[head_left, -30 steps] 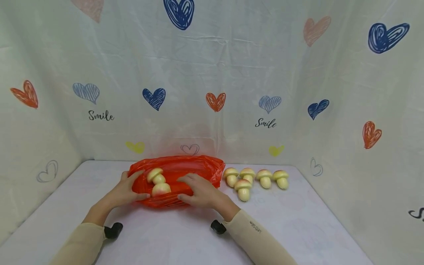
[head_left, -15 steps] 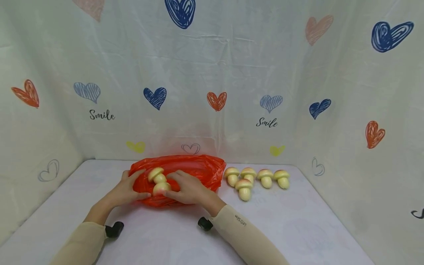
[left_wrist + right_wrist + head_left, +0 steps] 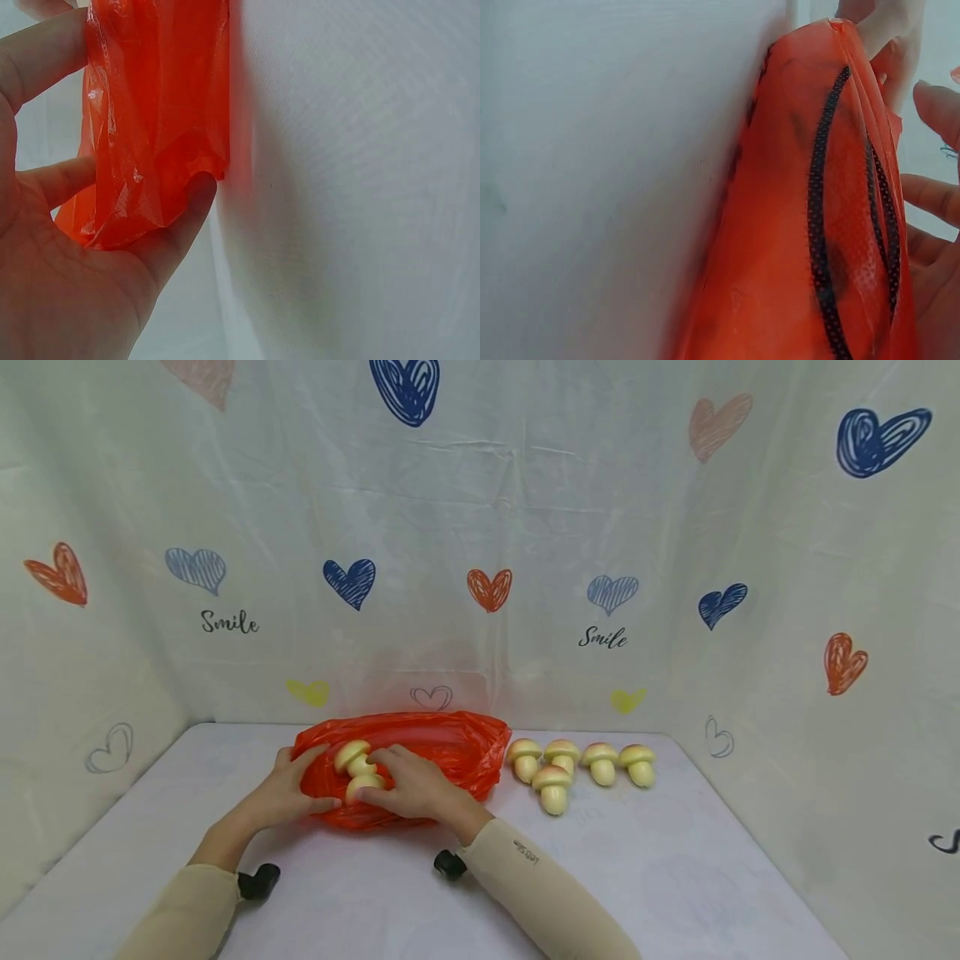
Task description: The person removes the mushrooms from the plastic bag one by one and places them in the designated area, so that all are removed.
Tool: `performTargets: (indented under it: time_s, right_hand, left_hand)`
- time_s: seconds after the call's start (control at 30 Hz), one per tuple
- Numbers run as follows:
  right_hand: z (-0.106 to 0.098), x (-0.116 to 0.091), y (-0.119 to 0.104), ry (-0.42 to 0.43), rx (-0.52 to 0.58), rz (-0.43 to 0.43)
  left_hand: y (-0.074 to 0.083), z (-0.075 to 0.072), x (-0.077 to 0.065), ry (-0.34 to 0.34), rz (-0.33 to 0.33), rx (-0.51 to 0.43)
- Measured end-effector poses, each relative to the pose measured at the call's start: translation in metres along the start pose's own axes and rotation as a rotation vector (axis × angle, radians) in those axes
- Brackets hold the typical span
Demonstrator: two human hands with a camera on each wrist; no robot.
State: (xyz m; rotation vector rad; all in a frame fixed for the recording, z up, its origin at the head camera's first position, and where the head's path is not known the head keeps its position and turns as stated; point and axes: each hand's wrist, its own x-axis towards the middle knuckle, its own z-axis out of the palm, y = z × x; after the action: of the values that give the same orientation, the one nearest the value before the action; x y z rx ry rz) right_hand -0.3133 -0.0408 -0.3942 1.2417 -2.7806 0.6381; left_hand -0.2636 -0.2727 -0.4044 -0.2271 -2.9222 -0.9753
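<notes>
A red plastic bag (image 3: 457,745) lies at the back of the table with its mouth spread wide. Two toy mushrooms are inside: one (image 3: 350,757) with a pale yellow cap, and a second mushroom (image 3: 362,784) nearer the front rim. My left hand (image 3: 279,789) grips the bag's left end; in the left wrist view its thumb (image 3: 199,199) lies along the red plastic. Reaching over the near rim, my right hand (image 3: 411,783) has its thumb across the nearer mushroom's cap and its fingers by the other's stem. In the right wrist view the bag's side partly hides this hand's fingers (image 3: 934,196), which are spread.
Several more toy mushrooms (image 3: 552,789) stand grouped on the white table (image 3: 600,877) to the right of the bag. Behind them hangs a white curtain (image 3: 420,518) printed with hearts. Black dotted bands (image 3: 819,195) mark the bag's near side.
My right hand has moved left and farther into the bag's mouth, to the mushrooms. The left hand stays at the bag's left end, and the mushrooms stay in place.
</notes>
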Motion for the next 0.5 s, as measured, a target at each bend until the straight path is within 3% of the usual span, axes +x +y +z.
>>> performTargets:
  time_s: [0.5]
  right_hand:
    - [0.0048, 0.009, -0.0064, -0.014, -0.028, 0.02]
  left_hand:
    - [-0.0017, -0.0022, -0.002, 0.0, -0.007, -0.023]
